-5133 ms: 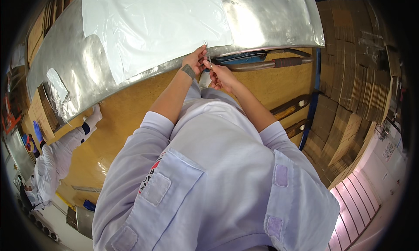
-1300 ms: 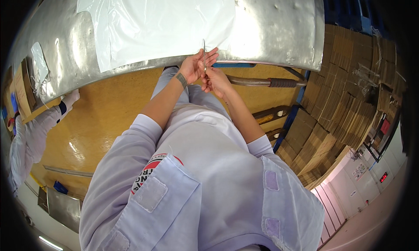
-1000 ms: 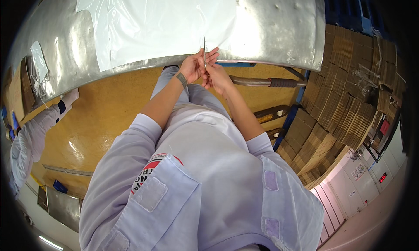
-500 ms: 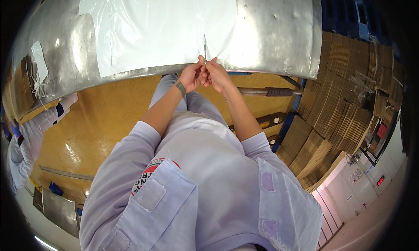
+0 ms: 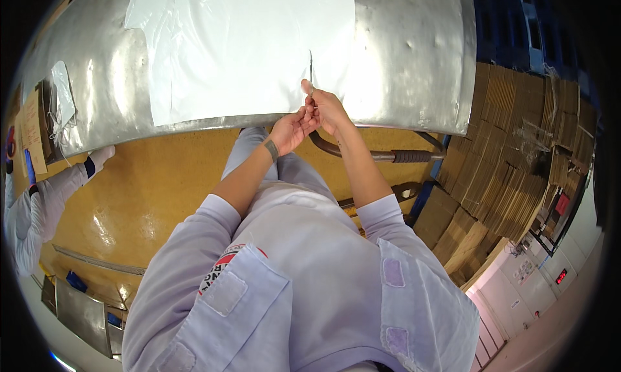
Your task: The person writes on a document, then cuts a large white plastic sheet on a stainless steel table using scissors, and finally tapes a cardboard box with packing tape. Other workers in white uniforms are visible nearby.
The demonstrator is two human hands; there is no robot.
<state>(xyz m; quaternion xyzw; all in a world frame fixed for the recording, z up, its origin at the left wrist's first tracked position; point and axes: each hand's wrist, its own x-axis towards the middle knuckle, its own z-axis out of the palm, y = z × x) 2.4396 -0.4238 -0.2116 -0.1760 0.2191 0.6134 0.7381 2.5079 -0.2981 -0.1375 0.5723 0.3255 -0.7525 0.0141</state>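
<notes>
My right hand (image 5: 328,110) is closed round the lower end of a slim, pointed metal tool (image 5: 311,67), its thumb up along it. The tool's dark narrow tip points away from me, over a white plastic sheet (image 5: 252,55) spread on the metal table (image 5: 414,55). Just below and to the left, my left hand (image 5: 291,131) has its palm partly turned up. Its fingertips are drawn together against the right fingers; what they pinch, if anything, is hidden. Both hands are at the table's near edge.
Stacked flat cardboard (image 5: 498,133) stands on the right, beside a bar with a dark grip (image 5: 411,156). A white piece with strings (image 5: 63,94) lies at the table's left end. Another person with blue gloves (image 5: 30,167) is at far left, by a cardboard sheet (image 5: 31,129).
The table and sheet sit slightly lower in view. My left hand has dropped a little below the right, which still holds the tool. The person at left has a gloved hand by a cardboard sheet.
</notes>
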